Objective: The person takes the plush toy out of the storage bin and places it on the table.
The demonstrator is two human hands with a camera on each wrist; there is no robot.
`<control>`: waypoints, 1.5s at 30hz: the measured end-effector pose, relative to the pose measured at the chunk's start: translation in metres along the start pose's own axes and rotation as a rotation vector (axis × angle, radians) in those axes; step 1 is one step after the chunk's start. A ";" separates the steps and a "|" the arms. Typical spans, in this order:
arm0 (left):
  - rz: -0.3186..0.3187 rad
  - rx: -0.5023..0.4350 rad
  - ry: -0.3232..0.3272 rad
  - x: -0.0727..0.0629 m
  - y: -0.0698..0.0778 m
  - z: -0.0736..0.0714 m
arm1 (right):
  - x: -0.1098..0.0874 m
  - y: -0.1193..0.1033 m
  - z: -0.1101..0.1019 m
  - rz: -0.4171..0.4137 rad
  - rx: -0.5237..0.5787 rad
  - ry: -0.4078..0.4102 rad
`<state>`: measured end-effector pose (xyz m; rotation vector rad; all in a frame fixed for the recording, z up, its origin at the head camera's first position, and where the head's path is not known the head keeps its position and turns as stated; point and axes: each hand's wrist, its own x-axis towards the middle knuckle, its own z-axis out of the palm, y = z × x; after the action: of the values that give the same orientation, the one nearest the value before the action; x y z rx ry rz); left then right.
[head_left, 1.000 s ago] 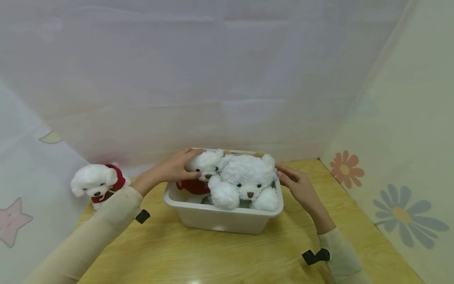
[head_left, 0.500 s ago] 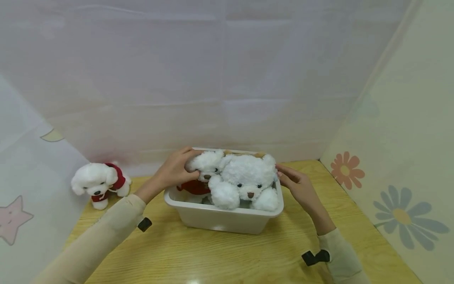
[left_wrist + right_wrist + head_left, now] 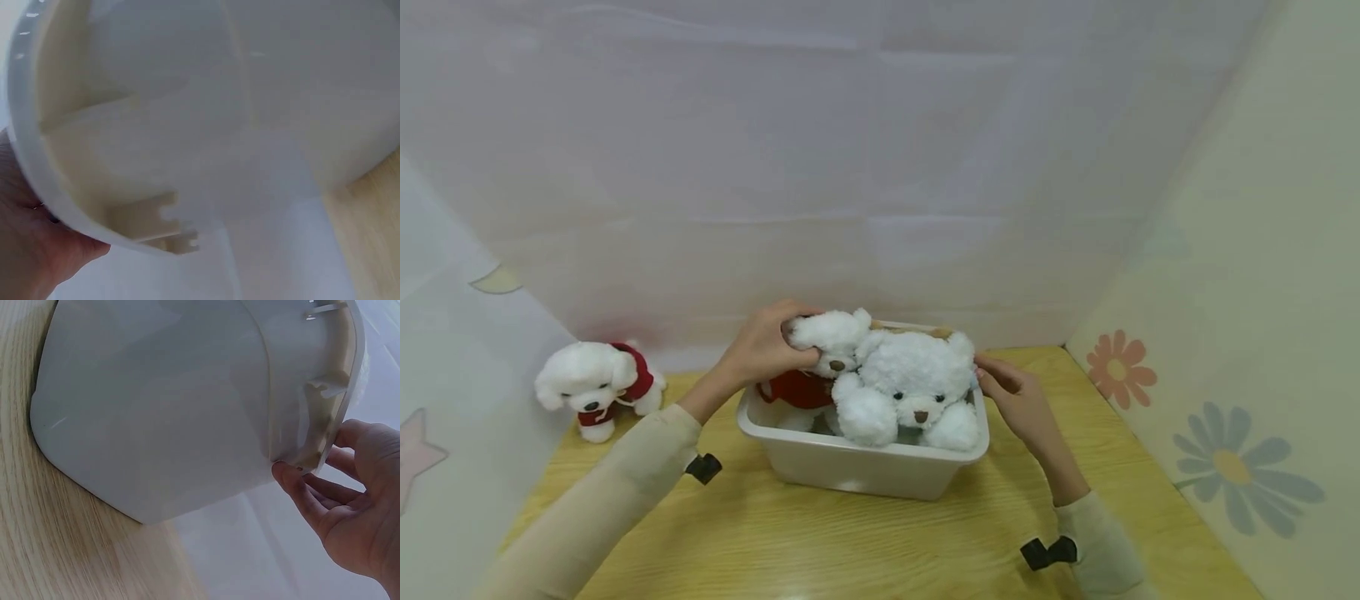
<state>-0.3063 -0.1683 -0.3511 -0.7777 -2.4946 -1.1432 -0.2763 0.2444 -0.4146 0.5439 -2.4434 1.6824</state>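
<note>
A white plastic bin (image 3: 857, 471) stands on the wooden table with two fluffy white teddy bears in it. My left hand (image 3: 767, 346) grips the head of the left teddy bear (image 3: 823, 333), which wears red; the thumb lies across its face and the fingers go behind. The larger teddy bear (image 3: 917, 371) sits at the right with its paws near the front rim. My right hand (image 3: 1015, 404) holds the bin's right rim, and the right wrist view shows fingertips hooked under the rim (image 3: 340, 419). In the left wrist view, the left hand (image 3: 37, 244) shows beyond the bin's rim (image 3: 53, 181).
A white plush dog (image 3: 583, 379) with a red hood stands at the table's left edge. Tan bits (image 3: 940, 332) show behind the bears at the back of the bin. Printed cloth walls surround the wooden table (image 3: 850, 542) at the back and sides.
My left thumb has moved further over the left bear's face, covering one eye, and its head has tilted slightly. The right hand stays at the rim. The head view has shifted a little.
</note>
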 end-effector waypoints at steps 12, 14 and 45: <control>0.150 -0.032 0.145 0.004 0.027 -0.032 | 0.009 0.024 -0.006 -0.005 -0.058 0.049; 0.166 -0.026 0.151 0.006 0.030 -0.035 | 0.010 0.022 -0.005 -0.024 -0.072 0.065; 0.310 0.071 0.275 0.032 0.099 -0.113 | 0.041 0.039 0.001 -0.120 0.038 0.236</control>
<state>-0.2704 -0.1900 -0.2031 -0.8841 -2.0909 -0.9734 -0.3287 0.2463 -0.4373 0.4576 -2.1743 1.6455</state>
